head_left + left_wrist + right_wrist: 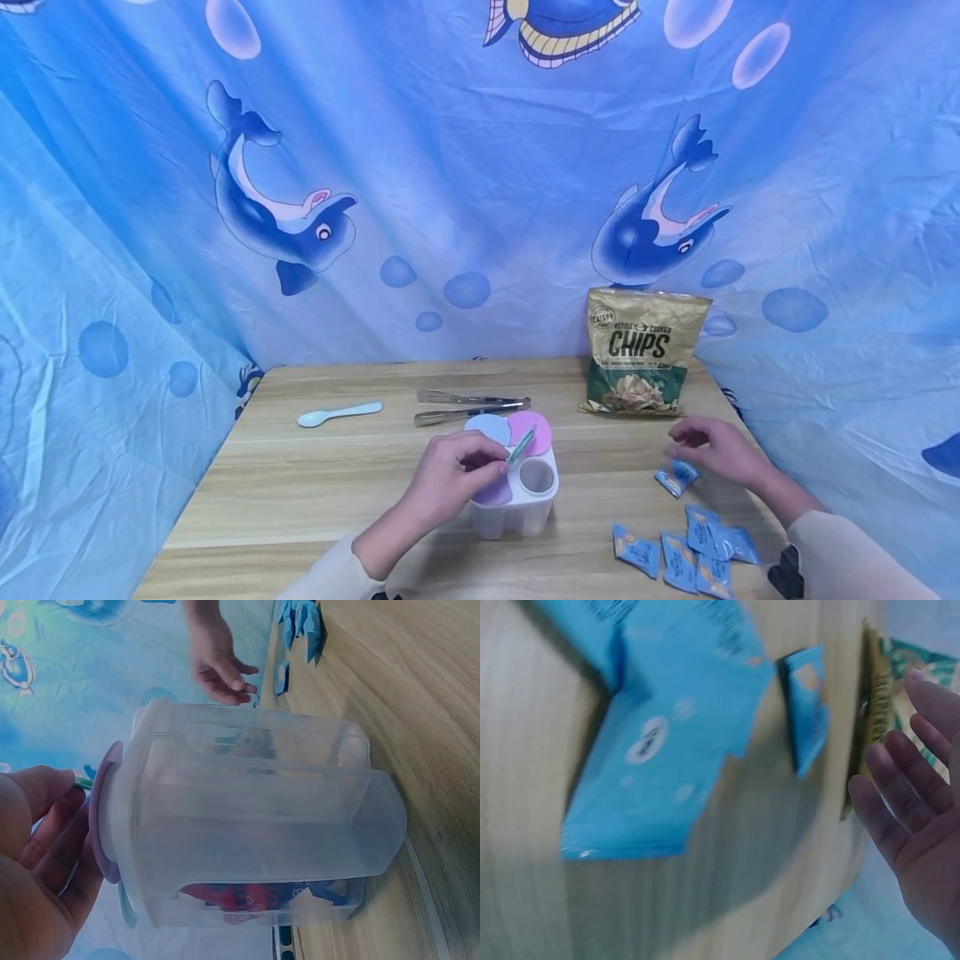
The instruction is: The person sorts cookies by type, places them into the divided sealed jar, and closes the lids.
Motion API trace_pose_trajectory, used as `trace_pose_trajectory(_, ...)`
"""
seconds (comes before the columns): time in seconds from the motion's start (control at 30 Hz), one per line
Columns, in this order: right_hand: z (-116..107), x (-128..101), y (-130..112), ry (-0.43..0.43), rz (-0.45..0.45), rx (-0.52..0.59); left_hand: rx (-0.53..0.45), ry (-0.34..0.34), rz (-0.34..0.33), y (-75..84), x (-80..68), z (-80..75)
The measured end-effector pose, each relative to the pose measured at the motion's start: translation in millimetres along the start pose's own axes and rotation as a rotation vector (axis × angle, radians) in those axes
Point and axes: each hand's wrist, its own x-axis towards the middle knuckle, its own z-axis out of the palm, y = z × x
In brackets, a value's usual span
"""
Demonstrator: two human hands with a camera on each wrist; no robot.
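On the wooden table [315, 492] stands a translucent white container [525, 504] with several round compartments; its lids are pale blue, pink and purple, and one compartment [537, 476] is uncovered. My left hand [491, 462] lies on top of it and pinches a thin green stick [521, 445] over the lids. The left wrist view shows the container [255, 825] from the side, my fingers [52, 840] beside the purple lid [101, 817]. My right hand [693, 437] hovers with relaxed fingers just above a small blue packet [677, 477], holding nothing; its fingers [900, 787] look straight in the right wrist view, near the packet [808, 705].
Several more blue packets [693, 554] lie at the front right. A bag of chips [643, 350] stands at the back right. Metal tongs [468, 406] and a pale blue spoon [339, 412] lie behind the container. Blue dolphin-print cloth [420, 183] surrounds the table.
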Motion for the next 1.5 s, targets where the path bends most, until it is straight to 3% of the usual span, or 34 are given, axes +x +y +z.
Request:
trace_pose_trajectory(0.4, 14, 0, 37, -0.048, 0.111, -0.110, 0.006, 0.008, 0.022, -0.3, -0.1, 0.8)
trace_pose_trajectory(0.9, 17, -1, 39, -0.060, 0.107, -0.086, 0.013, 0.024, 0.021, 0.3, -1.3, -0.1)
trace_pose_trajectory(1.5, 19, 3, 39, -0.138, 0.117, -0.084, 0.036, 0.023, 0.011, 3.9, -2.2, -1.2)
